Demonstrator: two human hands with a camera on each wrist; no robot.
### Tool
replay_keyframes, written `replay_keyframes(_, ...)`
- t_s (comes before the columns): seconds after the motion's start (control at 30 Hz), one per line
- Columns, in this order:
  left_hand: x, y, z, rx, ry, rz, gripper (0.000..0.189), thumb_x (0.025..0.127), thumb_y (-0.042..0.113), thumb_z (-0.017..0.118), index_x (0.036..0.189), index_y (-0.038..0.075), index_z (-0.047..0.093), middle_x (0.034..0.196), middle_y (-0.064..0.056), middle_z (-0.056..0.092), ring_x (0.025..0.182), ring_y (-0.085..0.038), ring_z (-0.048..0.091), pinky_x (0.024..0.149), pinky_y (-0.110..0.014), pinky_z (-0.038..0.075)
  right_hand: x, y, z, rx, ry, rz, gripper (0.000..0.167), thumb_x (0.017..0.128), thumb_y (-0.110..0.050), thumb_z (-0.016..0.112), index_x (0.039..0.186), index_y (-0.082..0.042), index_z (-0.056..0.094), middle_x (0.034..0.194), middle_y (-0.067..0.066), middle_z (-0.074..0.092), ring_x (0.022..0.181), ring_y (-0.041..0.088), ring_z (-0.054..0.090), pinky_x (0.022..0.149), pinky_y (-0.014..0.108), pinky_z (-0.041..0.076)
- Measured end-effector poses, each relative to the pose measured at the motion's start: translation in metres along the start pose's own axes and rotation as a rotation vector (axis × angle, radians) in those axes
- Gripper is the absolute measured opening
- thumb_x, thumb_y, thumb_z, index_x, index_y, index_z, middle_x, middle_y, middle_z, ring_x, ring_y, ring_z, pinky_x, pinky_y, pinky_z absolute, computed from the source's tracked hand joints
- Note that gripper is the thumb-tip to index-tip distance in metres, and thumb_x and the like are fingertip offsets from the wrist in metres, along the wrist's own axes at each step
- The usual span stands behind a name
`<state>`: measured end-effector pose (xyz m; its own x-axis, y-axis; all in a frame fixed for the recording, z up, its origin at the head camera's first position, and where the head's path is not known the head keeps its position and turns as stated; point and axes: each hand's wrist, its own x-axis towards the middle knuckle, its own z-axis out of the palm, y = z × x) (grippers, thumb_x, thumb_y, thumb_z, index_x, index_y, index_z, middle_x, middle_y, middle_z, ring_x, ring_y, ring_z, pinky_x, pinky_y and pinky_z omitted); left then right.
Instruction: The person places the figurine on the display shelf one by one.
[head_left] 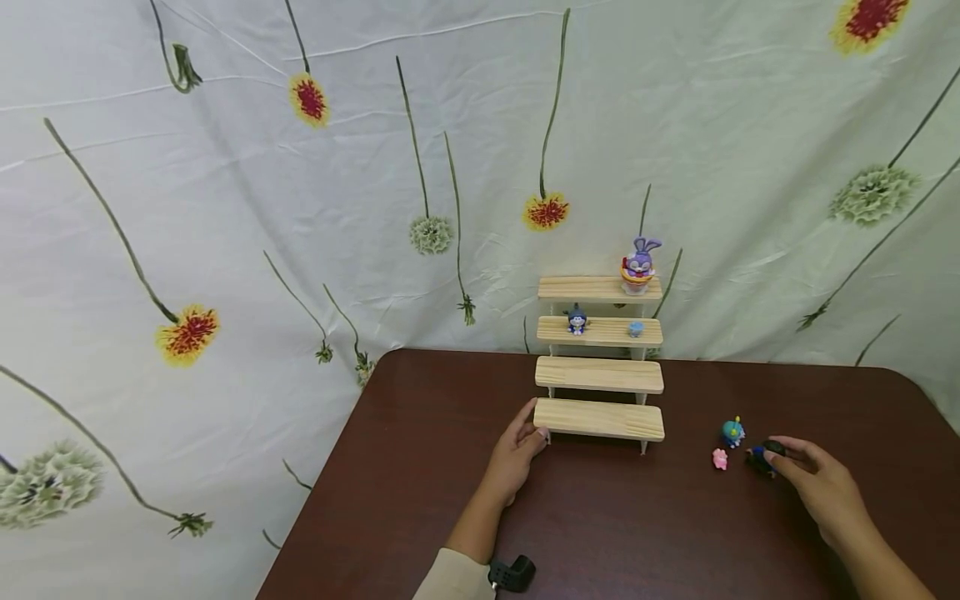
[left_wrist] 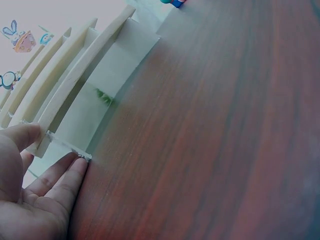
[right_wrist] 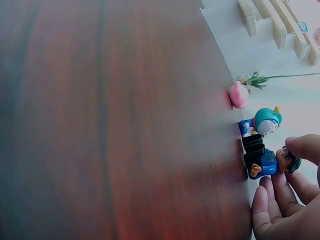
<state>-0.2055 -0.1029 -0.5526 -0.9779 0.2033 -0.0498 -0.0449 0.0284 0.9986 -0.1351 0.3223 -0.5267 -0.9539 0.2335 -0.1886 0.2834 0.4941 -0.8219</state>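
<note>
My left hand (head_left: 516, 457) holds the left end of the lowest step of a wooden tiered display stand (head_left: 600, 417). In the left wrist view, one digit lies against the plank's end and other fingertips meet the clear leg (left_wrist: 70, 146) below. On the right of the table, my right hand (head_left: 821, 493) pinches the dark-haired head of a small toy figure (right_wrist: 269, 162) with a blue top and black legs. Just beside it are a teal-headed figurine (head_left: 732, 432) and a small pink figurine (head_left: 720, 459).
A purple rabbit figurine (head_left: 638, 265) sits on the top step. One step down stand a dark blue figurine (head_left: 576, 320) and a tiny light blue one (head_left: 636, 329). Behind the brown table (head_left: 645, 533) hangs a flower-print cloth (head_left: 360, 183).
</note>
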Motion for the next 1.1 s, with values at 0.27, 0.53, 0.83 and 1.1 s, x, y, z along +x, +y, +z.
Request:
replay_keyframes(0.27,-0.001,0.001,0.001,-0.018,0.003,-0.009,0.060,0.104,0.019,0.058,0.159,0.025,0.034,0.131,-0.018,0.062,0.122,-0.027,0.062,0.111,-0.037,0.051,-0.002,-0.003,-0.005,0.000,0.005,0.003,0.068,0.099,-0.054,0.058,0.143,-0.002,0.051,0.113,-0.016,0.054,0.091,-0.014,0.040,0.068,0.010,0.047)
replay_keyframes(0.53,-0.001,0.001,0.001,-0.026,0.000,-0.004,0.060,0.104,0.020,0.059,0.159,0.023,0.034,0.128,-0.018,0.062,0.122,-0.026,0.062,0.110,-0.035,0.052,-0.002,-0.006,-0.009,0.052,0.038,-0.065,0.062,0.100,-0.046,0.061,0.139,0.002,0.054,0.095,-0.041,0.047,0.085,-0.019,0.047,0.067,0.006,0.045)
replay_keyframes(0.83,-0.002,0.002,-0.001,-0.012,0.001,-0.005,0.061,0.104,0.022,0.058,0.160,0.023,0.033,0.122,-0.011,0.064,0.125,-0.029,0.062,0.110,-0.037,0.052,-0.002,-0.013,-0.012,0.080,0.035,-0.097,0.059,0.100,-0.046,0.061,0.140,-0.003,0.056,0.099,-0.040,0.048,0.086,-0.017,0.052,0.069,0.006,0.048)
replay_keyframes(1.1,-0.001,0.001,0.000,-0.021,0.000,-0.003,0.061,0.104,0.019,0.058,0.159,0.023,0.034,0.124,-0.011,0.064,0.125,-0.030,0.062,0.110,-0.036,0.051,-0.003,-0.018,-0.018,0.044,0.046,-0.100,0.059,0.099,-0.051,0.060,0.143,-0.011,0.057,0.101,-0.039,0.046,0.093,-0.017,0.041,0.067,0.008,0.042)
